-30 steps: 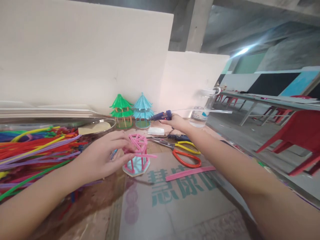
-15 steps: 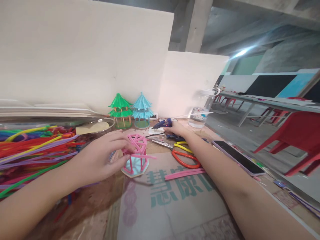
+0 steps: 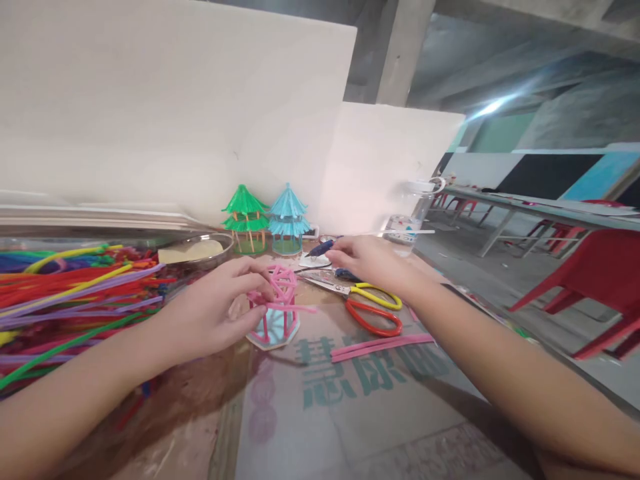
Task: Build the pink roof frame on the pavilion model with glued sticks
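Left hand: fingers pinched on the top of a small pink pipe-cleaner pavilion frame, upright on the cardboard-covered worktop.
Right hand: open, palm down, just beside the blue hot-glue gun, above yellow- and red-handled scissors.
Handling: steady the frame with a light pinch; hard pressure would likely bend it.

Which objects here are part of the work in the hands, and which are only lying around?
In use:
left hand pinching the pink pipe-cleaner pavilion frame
right hand beside the blue glue gun

Lying about:
yellow and orange scissors
green and blue finished pavilions
clear plastic bottle
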Motion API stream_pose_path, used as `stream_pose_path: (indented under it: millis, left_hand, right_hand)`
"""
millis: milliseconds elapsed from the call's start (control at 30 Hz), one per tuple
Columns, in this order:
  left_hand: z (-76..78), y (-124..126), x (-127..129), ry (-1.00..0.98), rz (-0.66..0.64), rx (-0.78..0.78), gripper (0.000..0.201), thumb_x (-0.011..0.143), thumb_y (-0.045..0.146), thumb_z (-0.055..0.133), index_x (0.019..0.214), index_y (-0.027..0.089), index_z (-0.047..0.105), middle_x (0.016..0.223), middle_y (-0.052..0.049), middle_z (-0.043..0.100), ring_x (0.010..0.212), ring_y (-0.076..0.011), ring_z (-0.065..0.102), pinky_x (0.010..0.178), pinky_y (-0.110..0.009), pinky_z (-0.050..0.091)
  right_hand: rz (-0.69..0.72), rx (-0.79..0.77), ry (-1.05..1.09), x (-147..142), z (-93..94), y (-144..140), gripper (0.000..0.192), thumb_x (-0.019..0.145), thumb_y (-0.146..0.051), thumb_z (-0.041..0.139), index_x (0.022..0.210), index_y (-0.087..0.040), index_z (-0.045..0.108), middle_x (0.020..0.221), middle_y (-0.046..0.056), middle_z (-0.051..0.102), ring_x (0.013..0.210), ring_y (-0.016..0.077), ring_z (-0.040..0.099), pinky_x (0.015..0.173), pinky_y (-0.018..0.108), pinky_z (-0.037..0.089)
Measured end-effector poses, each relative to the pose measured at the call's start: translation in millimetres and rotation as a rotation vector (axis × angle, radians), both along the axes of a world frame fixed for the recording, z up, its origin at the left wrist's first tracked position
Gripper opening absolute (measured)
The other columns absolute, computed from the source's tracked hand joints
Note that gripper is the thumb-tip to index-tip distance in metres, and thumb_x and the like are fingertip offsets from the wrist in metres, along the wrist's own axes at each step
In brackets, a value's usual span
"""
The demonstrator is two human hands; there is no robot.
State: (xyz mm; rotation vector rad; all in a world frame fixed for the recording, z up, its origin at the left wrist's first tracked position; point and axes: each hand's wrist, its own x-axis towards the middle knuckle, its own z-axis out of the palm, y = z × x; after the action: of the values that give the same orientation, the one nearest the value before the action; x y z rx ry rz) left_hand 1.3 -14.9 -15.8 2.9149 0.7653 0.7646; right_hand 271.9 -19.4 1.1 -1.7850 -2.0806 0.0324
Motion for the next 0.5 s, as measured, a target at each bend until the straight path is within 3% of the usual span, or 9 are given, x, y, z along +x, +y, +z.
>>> stream_pose_path:
  millis: [67, 200, 333, 500]
  left_hand:
    - [-1.2, 1, 0, -0.002, 0.005, 0.003, 0.019, 0.091, 0.027, 0.049, 0.092, 0.021, 0.067, 0.116, -0.008, 0.062, 0.114, -0.0243, 0.058, 0.099, -0.036, 0.048]
    - [-0.6, 2, 0, 0.004, 0.007, 0.02, 0.021, 0.092, 0.03, 0.049, 0.091, 0.02, 0.067, 0.112, -0.009, 0.063, 0.11, -0.0241, 0.06, 0.093, -0.036, 0.051]
    - [2.3, 0, 1, 0.021, -0.004, 0.035, 0.02, 0.091, 0.029, 0.049, 0.09, 0.021, 0.067, 0.115, -0.008, 0.064, 0.109, -0.0239, 0.061, 0.094, -0.037, 0.05]
    - [2.3, 0, 0, 0.0, -0.008, 0.043, 0.02, 0.092, 0.031, 0.05, 0.088, 0.021, 0.067, 0.114, -0.008, 0.064, 0.106, -0.0231, 0.062, 0.094, -0.036, 0.051]
  right_hand:
    - [0.169, 0.079, 0.139, -17, -3.1, -21, 0.036, 0.1, -0.033, 0.048, 0.074, -0.017, 0.065, 0.068, 0.002, 0.066, 0.065, 0.0138, 0.059, 0.061, 0.024, 0.038]
    - [0.406, 0.115, 0.22, -37, -14.9, -48, 0.023, 0.093, -0.036, 0.062, 0.079, -0.018, 0.065, 0.07, -0.002, 0.066, 0.063, 0.0114, 0.057, 0.058, 0.022, 0.035]
    - [0.432, 0.133, 0.177, -42, -26.2, -52, 0.007, 0.092, -0.018, 0.064, 0.088, -0.019, 0.069, 0.076, -0.001, 0.071, 0.064, 0.0114, 0.058, 0.06, 0.022, 0.035]
    - [0.461, 0.17, 0.184, -42, -34.3, -43, 0.018, 0.088, -0.006, 0.061, 0.095, -0.018, 0.072, 0.089, 0.002, 0.075, 0.076, 0.0137, 0.064, 0.067, 0.023, 0.04]
